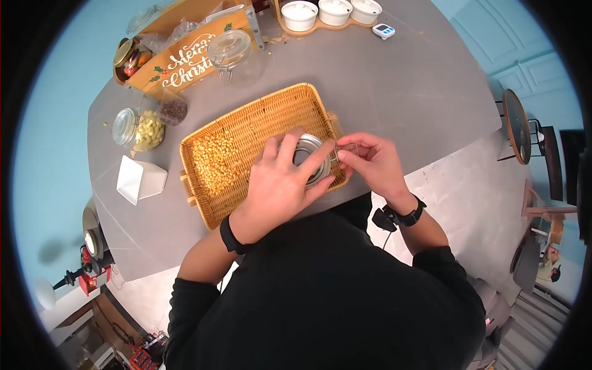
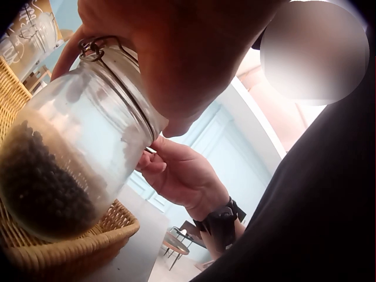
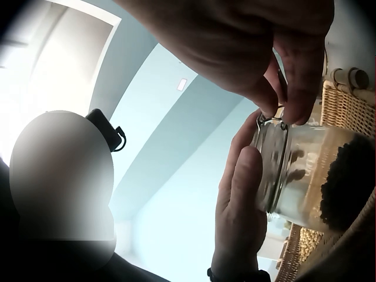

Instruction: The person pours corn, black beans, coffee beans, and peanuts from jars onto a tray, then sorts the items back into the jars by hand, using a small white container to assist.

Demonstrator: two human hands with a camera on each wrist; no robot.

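Note:
A glass clip-top jar point(image 2: 88, 123) with small dark bean-like pieces point(image 2: 44, 182) in its lower part stands tilted over the right end of a wicker basket point(image 1: 271, 105). My left hand point(image 1: 280, 176) grips the jar's lid and neck, thumb on the near side and fingers spread across the top. On the jar's right side, my right hand point(image 1: 370, 161) pinches the wire clasp point(image 3: 276, 117) between thumb and fingers. Yellow corn kernels point(image 1: 214, 163) lie in the left end of the basket. The palm of my left hand hides part of the lid in the left wrist view.
Left of the basket are a white square container point(image 1: 140, 179), a jar of pale pieces point(image 1: 148, 131) and a jar of dark grains point(image 1: 173, 111). Behind stand a lidded glass jar point(image 1: 234, 58) and a wooden Christmas box point(image 1: 185, 58). White lidded pots point(image 1: 300, 16) and a timer point(image 1: 383, 31) sit at the back.

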